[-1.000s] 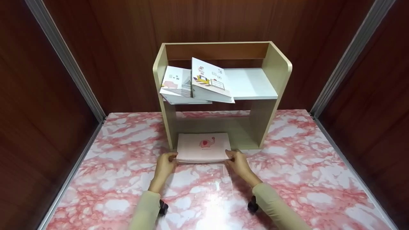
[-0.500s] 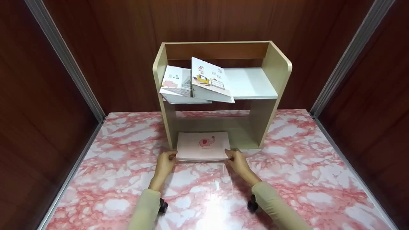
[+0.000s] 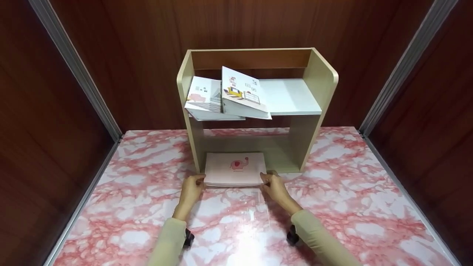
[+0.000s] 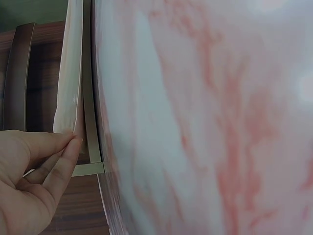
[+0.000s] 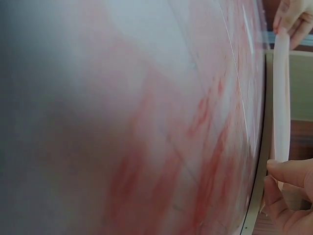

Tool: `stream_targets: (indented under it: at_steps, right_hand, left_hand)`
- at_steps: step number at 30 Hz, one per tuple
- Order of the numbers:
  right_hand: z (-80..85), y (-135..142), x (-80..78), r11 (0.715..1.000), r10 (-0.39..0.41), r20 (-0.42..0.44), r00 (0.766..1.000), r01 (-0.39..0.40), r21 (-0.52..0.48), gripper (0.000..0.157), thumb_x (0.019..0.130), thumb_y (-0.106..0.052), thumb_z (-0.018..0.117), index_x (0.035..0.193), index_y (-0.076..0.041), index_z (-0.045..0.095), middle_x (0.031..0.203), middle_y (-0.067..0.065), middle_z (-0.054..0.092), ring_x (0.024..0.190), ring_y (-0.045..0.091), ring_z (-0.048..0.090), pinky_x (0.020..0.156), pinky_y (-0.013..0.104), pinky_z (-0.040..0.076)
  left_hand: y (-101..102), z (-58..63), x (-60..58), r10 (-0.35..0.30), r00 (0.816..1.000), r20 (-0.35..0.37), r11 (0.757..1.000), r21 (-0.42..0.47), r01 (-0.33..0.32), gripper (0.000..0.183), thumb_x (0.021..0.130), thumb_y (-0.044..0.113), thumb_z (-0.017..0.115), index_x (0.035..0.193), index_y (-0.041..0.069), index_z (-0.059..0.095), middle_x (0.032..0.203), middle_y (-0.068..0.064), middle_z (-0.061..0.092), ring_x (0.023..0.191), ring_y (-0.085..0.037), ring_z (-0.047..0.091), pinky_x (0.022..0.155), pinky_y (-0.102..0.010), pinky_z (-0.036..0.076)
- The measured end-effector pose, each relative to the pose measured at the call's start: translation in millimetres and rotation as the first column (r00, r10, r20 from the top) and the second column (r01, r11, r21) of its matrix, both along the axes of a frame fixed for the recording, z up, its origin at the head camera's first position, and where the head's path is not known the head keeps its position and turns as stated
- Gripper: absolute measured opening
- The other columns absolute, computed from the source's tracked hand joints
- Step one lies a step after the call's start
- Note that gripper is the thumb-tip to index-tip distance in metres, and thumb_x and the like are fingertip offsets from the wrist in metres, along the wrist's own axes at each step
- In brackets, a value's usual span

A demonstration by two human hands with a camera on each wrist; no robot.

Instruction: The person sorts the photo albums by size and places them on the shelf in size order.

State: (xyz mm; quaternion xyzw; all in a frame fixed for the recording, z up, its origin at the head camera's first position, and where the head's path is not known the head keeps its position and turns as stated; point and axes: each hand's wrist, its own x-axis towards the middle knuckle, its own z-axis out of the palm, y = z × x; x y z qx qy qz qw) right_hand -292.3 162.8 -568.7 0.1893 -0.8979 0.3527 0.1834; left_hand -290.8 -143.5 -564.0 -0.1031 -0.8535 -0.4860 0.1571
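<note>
A pale pink book (image 3: 225, 171) with a red elephant on its cover lies flat on the lower level of a small bookshelf (image 3: 319, 83), its front edge jutting past the base. My left hand (image 3: 190, 191) pinches the book's near left corner between thumb and fingers. At the near right corner, my right hand (image 3: 276, 188) pinches it in the same way. Seen edge-on in the left wrist view, the book's pages (image 4: 70, 83) end at my thumb and fingertips. In the right wrist view both hands hold opposite ends of it; the far corners are out of reach.
On the white upper shelf (image 3: 290, 96), two thick white picture books lie on the left: one tilted book (image 3: 244, 92) leans over another book (image 3: 205, 92), and both overhang the front. A red-and-white marbled table (image 3: 122, 207) bears the bookshelf. Brown wooden panels (image 3: 140, 66) enclose it.
The elephant book has slid very slightly farther back into the lower level, with both hands keeping their pinch on its corners. The upper books have not moved.
</note>
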Motion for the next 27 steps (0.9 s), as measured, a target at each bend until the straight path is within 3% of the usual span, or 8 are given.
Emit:
stream_targets:
  at_steps: [2, 5, 8, 12, 15, 19, 23, 27]
  right_hand:
    - [0.6, -1, -0.4, 1.000, 0.011, -0.007, 1.000, -0.011, 0.003, 0.013, 0.073, 0.013, 0.068, 0.084, 0.006, 0.063, 0.109, 0.029, 0.056, 0.093, 0.035, 0.058, 0.068, 0.039, 0.050]
    - [1.8, -1, -0.3, 1.000, 0.021, -0.005, 1.000, -0.021, -0.009, 0.017, 0.072, 0.014, 0.067, 0.088, 0.009, 0.065, 0.113, 0.032, 0.054, 0.101, 0.042, 0.056, 0.072, 0.044, 0.052]
    - [1.4, -1, -1.0, 0.999, 0.034, 0.016, 0.999, -0.034, -0.003, 0.008, 0.075, 0.013, 0.066, 0.079, 0.010, 0.060, 0.115, 0.033, 0.052, 0.104, 0.044, 0.055, 0.071, 0.043, 0.053]
    - [0.9, -1, -2.5, 0.999, 0.043, 0.043, 0.998, -0.044, 0.025, 0.023, 0.078, 0.011, 0.065, 0.065, 0.004, 0.047, 0.117, 0.032, 0.051, 0.103, 0.041, 0.057, 0.067, 0.038, 0.054]
    - [1.3, 0, -3.1, 0.999, 0.039, 0.060, 0.997, -0.041, 0.025, 0.006, 0.078, 0.010, 0.066, 0.078, 0.006, 0.061, 0.118, 0.033, 0.051, 0.096, 0.039, 0.060, 0.068, 0.038, 0.055]
    - [1.9, 1, -4.5, 0.999, 0.037, 0.071, 0.997, -0.039, 0.027, 0.018, 0.078, 0.008, 0.067, 0.096, 0.008, 0.066, 0.118, 0.033, 0.052, 0.091, 0.037, 0.062, 0.067, 0.039, 0.054]
    - [1.0, 1, -7.8, 0.998, 0.041, 0.050, 0.998, -0.044, 0.046, 0.006, 0.078, 0.008, 0.067, 0.080, 0.006, 0.062, 0.115, 0.031, 0.054, 0.087, 0.033, 0.060, 0.063, 0.035, 0.052]
    - [0.1, 1, -10.6, 0.997, 0.062, 0.012, 0.998, -0.062, 0.050, 0.023, 0.076, 0.009, 0.068, 0.065, 0.000, 0.050, 0.104, 0.026, 0.055, 0.084, 0.029, 0.055, 0.063, 0.036, 0.048]
  left_hand:
    - [0, -0.3, -0.6, 0.011, 1.000, 0.002, 1.000, -0.027, -0.011, 0.027, 0.078, -0.014, 0.058, 0.104, -0.011, 0.066, 0.101, -0.024, 0.066, 0.079, -0.031, 0.066, 0.060, -0.031, 0.055]
    - [1, -0.1, -0.3, 0.031, 0.999, -0.013, 0.998, -0.061, -0.032, 0.026, 0.078, -0.013, 0.061, 0.103, -0.009, 0.067, 0.099, -0.022, 0.067, 0.081, -0.030, 0.066, 0.066, -0.032, 0.056]
    - [1, 1.2, 1.5, 0.021, 1.000, 0.009, 0.998, -0.055, -0.020, 0.026, 0.080, -0.012, 0.060, 0.106, -0.009, 0.066, 0.095, -0.023, 0.067, 0.069, -0.029, 0.065, 0.055, -0.031, 0.054]
    - [1, 2.6, 2.5, 0.005, 0.999, 0.048, 0.999, -0.043, -0.003, 0.027, 0.083, -0.010, 0.057, 0.109, -0.008, 0.064, 0.093, -0.023, 0.067, 0.060, -0.027, 0.063, 0.046, -0.024, 0.049]
    - [1, 1.1, 1.0, 0.015, 1.000, 0.023, 0.997, -0.073, -0.013, 0.027, 0.082, -0.010, 0.057, 0.108, -0.008, 0.065, 0.094, -0.023, 0.068, 0.070, -0.025, 0.065, 0.053, -0.025, 0.051]
    - [1, -1.2, -0.9, 0.027, 0.999, -0.019, 0.994, -0.103, -0.029, 0.027, 0.079, -0.011, 0.058, 0.105, -0.008, 0.067, 0.095, -0.021, 0.068, 0.079, -0.026, 0.066, 0.062, -0.032, 0.055]
    - [2, -0.7, -2.4, 0.036, 0.998, -0.057, 0.990, -0.132, -0.043, 0.027, 0.078, -0.012, 0.059, 0.103, -0.007, 0.068, 0.089, -0.020, 0.069, 0.074, -0.026, 0.066, 0.064, -0.036, 0.055]
    - [3, 1.0, -3.7, 0.045, 0.996, -0.077, 0.983, -0.172, -0.057, 0.028, 0.077, -0.012, 0.058, 0.102, -0.006, 0.069, 0.083, -0.019, 0.069, 0.067, -0.024, 0.062, 0.061, -0.037, 0.053]
